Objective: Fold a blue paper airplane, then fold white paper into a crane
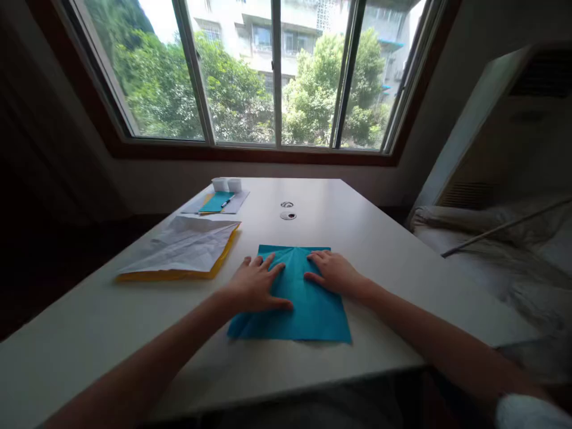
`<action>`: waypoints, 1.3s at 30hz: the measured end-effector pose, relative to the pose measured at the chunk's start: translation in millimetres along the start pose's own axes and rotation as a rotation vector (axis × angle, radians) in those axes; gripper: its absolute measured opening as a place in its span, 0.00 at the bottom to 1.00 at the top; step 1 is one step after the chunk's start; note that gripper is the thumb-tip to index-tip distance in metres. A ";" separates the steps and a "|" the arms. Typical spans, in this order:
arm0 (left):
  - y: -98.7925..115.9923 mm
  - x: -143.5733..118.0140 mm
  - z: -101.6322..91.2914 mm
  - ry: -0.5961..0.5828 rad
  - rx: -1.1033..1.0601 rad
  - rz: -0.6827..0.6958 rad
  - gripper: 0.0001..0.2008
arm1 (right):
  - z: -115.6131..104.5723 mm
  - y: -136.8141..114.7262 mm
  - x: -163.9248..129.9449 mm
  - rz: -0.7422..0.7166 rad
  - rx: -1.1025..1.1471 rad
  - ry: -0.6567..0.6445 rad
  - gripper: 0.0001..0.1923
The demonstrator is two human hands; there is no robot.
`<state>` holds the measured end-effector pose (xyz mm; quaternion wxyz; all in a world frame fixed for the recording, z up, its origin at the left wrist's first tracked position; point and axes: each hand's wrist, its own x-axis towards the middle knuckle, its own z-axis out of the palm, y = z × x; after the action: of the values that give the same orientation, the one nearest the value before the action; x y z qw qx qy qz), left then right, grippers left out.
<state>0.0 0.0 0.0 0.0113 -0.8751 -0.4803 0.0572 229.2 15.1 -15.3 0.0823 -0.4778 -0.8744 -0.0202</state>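
Observation:
A teal sheet of paper (308,310) lies flat on the white table (379,262) in front of me, with folds showing near its far edge. My left hand (254,285) rests palm down on the sheet's left part, fingers spread. My right hand (333,271) presses flat on the upper right part, fingertips pointing toward the middle crease. Neither hand grips anything.
A crumpled white sheet on a yellow envelope (183,253) lies to the left. Farther back are a teal notepad with a pen (217,202) and two small white cups (227,184). Two round cable holes (288,211) sit mid-table. A bed (500,250) stands at right, with windows behind.

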 end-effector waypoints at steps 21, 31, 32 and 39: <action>-18.7 20.4 11.7 -0.010 -0.205 0.285 0.34 | 3.1 12.9 4.1 -0.139 0.200 -0.107 0.28; -26.7 27.7 11.7 -0.068 -0.200 0.270 0.42 | 6.0 28.0 11.7 -0.075 0.162 -0.306 0.44; -26.9 28.0 12.9 -0.068 -0.194 0.263 0.43 | 5.7 28.6 11.9 -0.064 0.161 -0.309 0.46; -27.9 28.6 14.9 -0.058 -0.168 0.260 0.44 | 0.6 26.1 11.4 -0.045 0.117 -0.302 0.49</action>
<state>-9.9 38.6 -15.3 -0.0834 -0.9259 -0.3660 0.0429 245.0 38.8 -15.2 -0.0227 -0.4499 -0.8870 0.1011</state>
